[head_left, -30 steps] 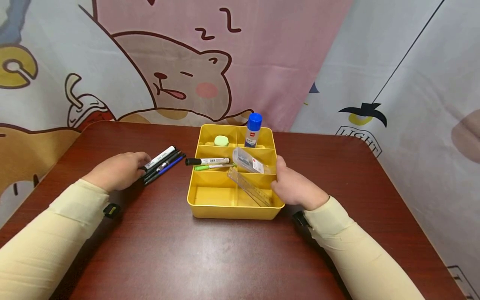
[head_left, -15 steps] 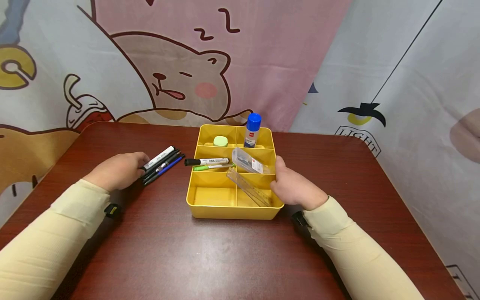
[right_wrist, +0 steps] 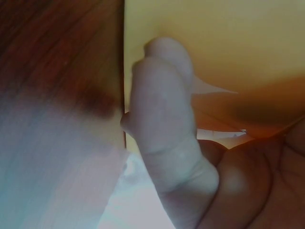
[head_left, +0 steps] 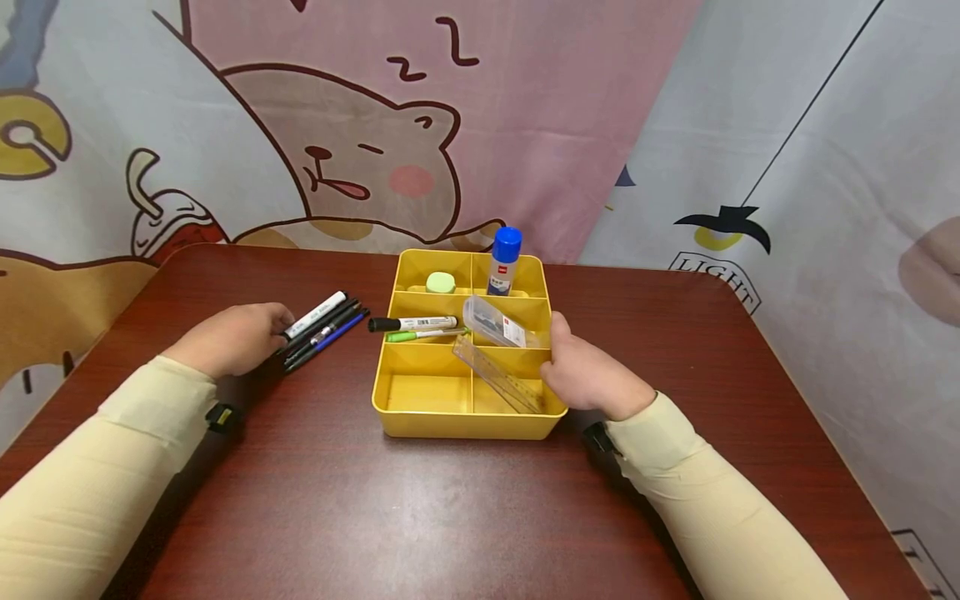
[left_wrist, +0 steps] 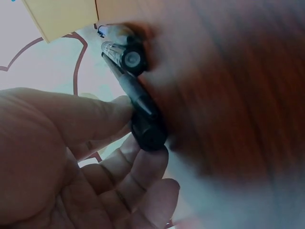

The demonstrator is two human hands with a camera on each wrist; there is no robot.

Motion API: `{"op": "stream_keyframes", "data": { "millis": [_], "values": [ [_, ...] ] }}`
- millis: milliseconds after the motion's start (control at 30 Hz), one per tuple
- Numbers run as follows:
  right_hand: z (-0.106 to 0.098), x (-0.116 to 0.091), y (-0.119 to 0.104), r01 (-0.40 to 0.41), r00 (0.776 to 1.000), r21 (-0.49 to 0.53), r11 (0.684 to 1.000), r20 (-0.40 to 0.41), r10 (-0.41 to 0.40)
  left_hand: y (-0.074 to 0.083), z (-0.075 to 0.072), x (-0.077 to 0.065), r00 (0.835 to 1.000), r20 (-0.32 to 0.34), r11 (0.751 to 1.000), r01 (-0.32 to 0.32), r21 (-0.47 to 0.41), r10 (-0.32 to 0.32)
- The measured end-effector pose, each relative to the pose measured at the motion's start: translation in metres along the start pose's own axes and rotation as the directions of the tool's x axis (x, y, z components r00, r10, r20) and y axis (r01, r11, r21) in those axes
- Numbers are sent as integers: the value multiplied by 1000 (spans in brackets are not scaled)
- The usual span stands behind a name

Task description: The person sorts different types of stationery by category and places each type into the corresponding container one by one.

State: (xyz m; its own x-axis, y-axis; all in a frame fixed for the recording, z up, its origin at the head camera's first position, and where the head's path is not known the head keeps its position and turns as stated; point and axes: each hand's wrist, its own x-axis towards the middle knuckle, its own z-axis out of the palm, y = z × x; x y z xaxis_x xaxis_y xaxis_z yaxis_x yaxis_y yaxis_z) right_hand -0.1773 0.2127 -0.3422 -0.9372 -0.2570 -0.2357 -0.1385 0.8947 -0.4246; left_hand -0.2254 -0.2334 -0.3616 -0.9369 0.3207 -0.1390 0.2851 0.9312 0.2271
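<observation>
My left hand (head_left: 236, 340) is at the left of the table, its thumb and fingers pinching the black end of a white marker (head_left: 317, 313). In the left wrist view that black end (left_wrist: 150, 136) sits between thumb and fingertips. Right beside it lie several dark pens, among them a blue pen (head_left: 339, 333). My right hand (head_left: 592, 371) grips the right wall of a yellow compartment organizer (head_left: 465, 425), with the thumb at the rim. Fingers (right_wrist: 162, 105) of that hand lie along the yellow outer wall in the right wrist view; part of the grip is hidden.
Inside the organizer are a glue stick (head_left: 504, 262), a pale green lidded item (head_left: 440, 282), a clear case (head_left: 493, 322), a black-capped marker (head_left: 412, 323), a green pen (head_left: 423, 335) and a clear ruler (head_left: 497, 375). A printed cloth (head_left: 562, 125) hangs behind the table (head_left: 450, 517).
My left hand has shifted very slightly left, with the white marker. My right hand and the organizer have stayed in place.
</observation>
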Motion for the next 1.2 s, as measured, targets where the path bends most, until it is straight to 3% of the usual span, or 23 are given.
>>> {"op": "stream_keyframes", "data": {
  "millis": [967,1200],
  "values": [
    [1,0,1,31,999,-19,999,-10,-31,0,0,6,999,-22,998,50,28,-49],
    [1,0,1,20,1000,-16,1000,-3,-20,-2,-4,4,991,-131,999,24,36,-19]
  ]
}}
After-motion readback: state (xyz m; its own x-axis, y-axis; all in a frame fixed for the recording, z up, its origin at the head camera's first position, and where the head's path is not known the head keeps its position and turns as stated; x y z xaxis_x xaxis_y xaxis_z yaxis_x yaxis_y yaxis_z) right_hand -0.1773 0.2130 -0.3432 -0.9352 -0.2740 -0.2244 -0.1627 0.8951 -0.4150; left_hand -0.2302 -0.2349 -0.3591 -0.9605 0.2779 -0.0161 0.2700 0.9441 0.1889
